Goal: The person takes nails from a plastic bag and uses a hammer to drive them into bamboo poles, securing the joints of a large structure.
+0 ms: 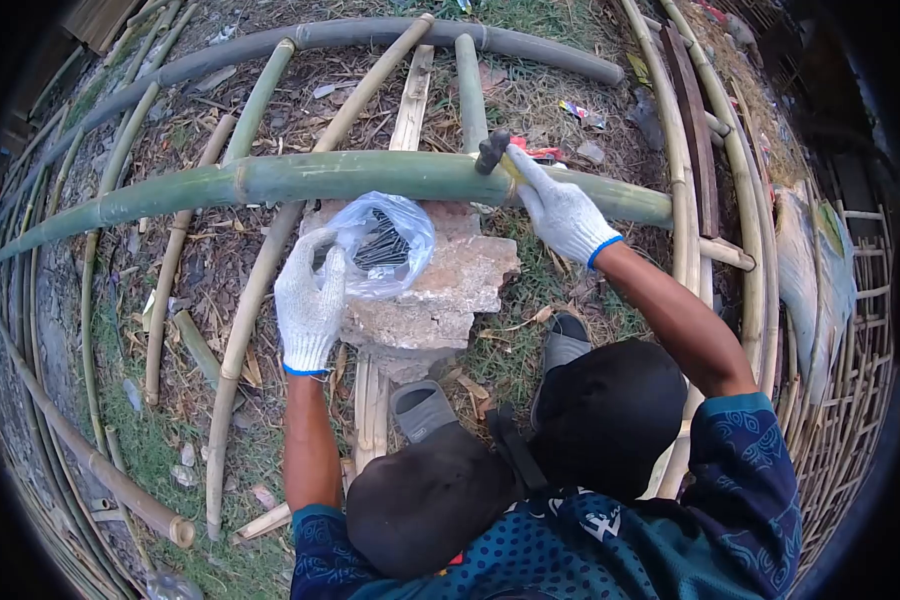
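My left hand (312, 302), in a white knit glove with a blue cuff, is at the left rim of a clear plastic bag (416, 222). Its thumb and fingers are curved apart, with no nail visible between them. Inside the bag lie many dark nails (382, 245). A rough stone block (448, 283) supports the bag. My right hand (568, 222), gloved the same way, grips a hammer (492, 153) with a black head and yellowish handle, index finger stretched along it. The hammer head rests against a thick green bamboo pole (370, 178) crossing in front of me.
Another long bamboo pole (360, 32) runs farther off, with thinner poles (242, 355) crossing beneath. Upright bamboo and a dark plank (692, 130) stand right. A split bamboo strip (371, 410) runs under the stone. My sandalled feet (422, 408) are close to the block.
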Tool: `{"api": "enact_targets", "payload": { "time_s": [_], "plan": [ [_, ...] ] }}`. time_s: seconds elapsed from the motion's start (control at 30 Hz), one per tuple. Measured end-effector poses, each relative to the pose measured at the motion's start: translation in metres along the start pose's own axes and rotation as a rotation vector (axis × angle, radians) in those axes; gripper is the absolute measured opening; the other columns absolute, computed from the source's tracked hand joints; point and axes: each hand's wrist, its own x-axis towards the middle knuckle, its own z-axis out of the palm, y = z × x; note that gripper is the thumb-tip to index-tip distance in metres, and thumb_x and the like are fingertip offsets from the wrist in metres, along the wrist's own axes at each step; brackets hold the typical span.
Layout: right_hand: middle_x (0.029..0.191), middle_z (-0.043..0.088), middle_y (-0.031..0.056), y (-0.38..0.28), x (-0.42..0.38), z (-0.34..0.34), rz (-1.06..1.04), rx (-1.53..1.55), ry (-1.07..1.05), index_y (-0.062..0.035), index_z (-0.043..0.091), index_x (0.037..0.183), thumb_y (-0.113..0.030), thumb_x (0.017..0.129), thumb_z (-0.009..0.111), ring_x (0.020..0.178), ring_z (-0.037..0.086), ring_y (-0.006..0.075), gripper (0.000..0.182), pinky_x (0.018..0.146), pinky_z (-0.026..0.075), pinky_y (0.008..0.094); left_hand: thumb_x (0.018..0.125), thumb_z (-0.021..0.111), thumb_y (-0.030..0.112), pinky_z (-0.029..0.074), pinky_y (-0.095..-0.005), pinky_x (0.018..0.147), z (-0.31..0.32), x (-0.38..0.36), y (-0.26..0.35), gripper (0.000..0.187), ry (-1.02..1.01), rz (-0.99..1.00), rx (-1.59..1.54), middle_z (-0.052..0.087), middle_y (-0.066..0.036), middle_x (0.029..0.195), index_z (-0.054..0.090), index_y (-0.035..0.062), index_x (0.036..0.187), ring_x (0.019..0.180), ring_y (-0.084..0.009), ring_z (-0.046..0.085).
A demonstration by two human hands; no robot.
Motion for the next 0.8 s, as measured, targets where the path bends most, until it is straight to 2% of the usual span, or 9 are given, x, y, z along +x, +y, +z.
{"api": "enact_targets", "payload": {
  "time_s": [0.1, 0.2, 0.27, 0.4, 0.47, 0.53, 0.57, 0.7, 0.8],
  "plan": [
    [0.105, 0.071, 0.0339, -0.024, 0.020, -0.032, 0.167, 0.050, -0.090, -0.0198, 0.039, 0.163, -0.020, 0.107, 0.053, 0.094, 0.072, 0.0500, 0.057, 0.085, 0.055, 0.0577, 0.102, 0.066, 0.011, 0.056, -0.0356, 0.093, -0.007, -0.008, 0.000, 0.030, 0.040, -0.030, -0.059, 0.074, -0.016, 0.115, 0.066, 0.0002, 0.130, 0.104, -0.0228, 0.073],
    [0.106, 0.070, 0.0345, -0.013, 0.000, -0.002, 0.154, -0.067, -0.144, -0.0213, 0.041, 0.163, -0.022, 0.108, 0.052, 0.094, 0.072, 0.0499, 0.056, 0.087, 0.055, 0.0580, 0.102, 0.067, 0.012, 0.057, -0.0355, 0.092, -0.011, -0.014, -0.013, 0.030, 0.074, -0.036, -0.120, 0.075, -0.016, 0.112, 0.066, -0.0006, 0.129, 0.101, -0.0227, 0.074],
    [0.112, 0.070, 0.0345, -0.033, 0.025, -0.042, 0.163, -0.183, -0.381, -0.0222, 0.038, 0.164, -0.021, 0.107, 0.052, 0.098, 0.071, 0.0514, 0.058, 0.088, 0.055, 0.0593, 0.101, 0.067, 0.012, 0.057, -0.0354, 0.092, -0.015, -0.012, -0.008, 0.030, 0.066, -0.015, -0.072, 0.075, -0.015, 0.111, 0.066, -0.0010, 0.129, 0.100, -0.0225, 0.074],
    [0.107, 0.070, 0.0364, -0.022, 0.011, -0.006, 0.143, 0.009, -0.041, -0.0225, 0.035, 0.166, -0.020, 0.108, 0.052, 0.100, 0.071, 0.0517, 0.061, 0.088, 0.055, 0.0594, 0.102, 0.066, 0.011, 0.057, -0.0362, 0.090, -0.017, -0.012, -0.007, 0.026, 0.063, 0.024, -0.068, 0.075, -0.015, 0.107, 0.067, -0.0010, 0.124, 0.097, -0.0226, 0.075],
    [0.124, 0.066, 0.0380, -0.031, 0.032, -0.035, 0.265, -0.128, -0.372, -0.0186, 0.037, 0.166, -0.025, 0.110, 0.049, 0.110, 0.070, 0.0498, 0.058, 0.095, 0.056, 0.0543, 0.102, 0.066, 0.012, 0.058, -0.0368, 0.088, -0.016, -0.011, -0.015, 0.023, 0.031, 0.027, -0.122, 0.075, -0.015, 0.105, 0.067, -0.0010, 0.121, 0.095, -0.0229, 0.075],
    [0.132, 0.065, 0.0357, -0.032, 0.048, -0.039, 0.148, -0.090, -0.237, -0.0176, 0.036, 0.166, -0.026, 0.110, 0.047, 0.120, 0.068, 0.0477, 0.057, 0.102, 0.054, 0.0511, 0.102, 0.065, 0.012, 0.058, -0.0368, 0.084, -0.016, -0.002, -0.014, 0.019, 0.042, 0.005, -0.158, 0.075, -0.016, 0.099, 0.067, 0.0005, 0.117, 0.089, -0.0251, 0.075],
    [0.140, 0.063, 0.0315, -0.039, 0.047, -0.032, 0.278, -0.018, -0.167, -0.0173, 0.037, 0.165, -0.025, 0.110, 0.048, 0.129, 0.063, 0.0457, 0.057, 0.111, 0.049, 0.0486, 0.101, 0.065, 0.013, 0.059, -0.0376, 0.083, -0.015, 0.000, -0.017, 0.018, 0.010, 0.006, -0.144, 0.075, -0.017, 0.099, 0.068, 0.0017, 0.116, 0.089, -0.0276, 0.076],
    [0.143, 0.063, 0.0283, 0.005, 0.071, -0.023, 0.107, -0.071, -0.468, -0.0177, 0.036, 0.165, -0.025, 0.109, 0.048, 0.127, 0.064, 0.0441, 0.058, 0.108, 0.050, 0.0458, 0.094, 0.067, 0.017, 0.058, -0.0464, 0.084, 0.001, 0.021, -0.022, 0.017, -0.235, 0.126, 0.099, 0.075, -0.019, 0.101, 0.073, 0.0052, 0.104, 0.096, -0.0384, 0.074],
    [0.139, 0.065, 0.0282, -0.066, 0.072, -0.057, 0.223, -0.158, -0.632, -0.0173, 0.037, 0.165, -0.022, 0.109, 0.049, 0.120, 0.068, 0.0448, 0.058, 0.104, 0.053, 0.0470, 0.088, 0.070, 0.015, 0.057, -0.0481, 0.088, 0.031, 0.027, -0.044, 0.012, -0.199, 0.266, 0.345, 0.073, -0.015, 0.099, 0.076, 0.0095, 0.096, 0.099, -0.0363, 0.070]
  ]
}}
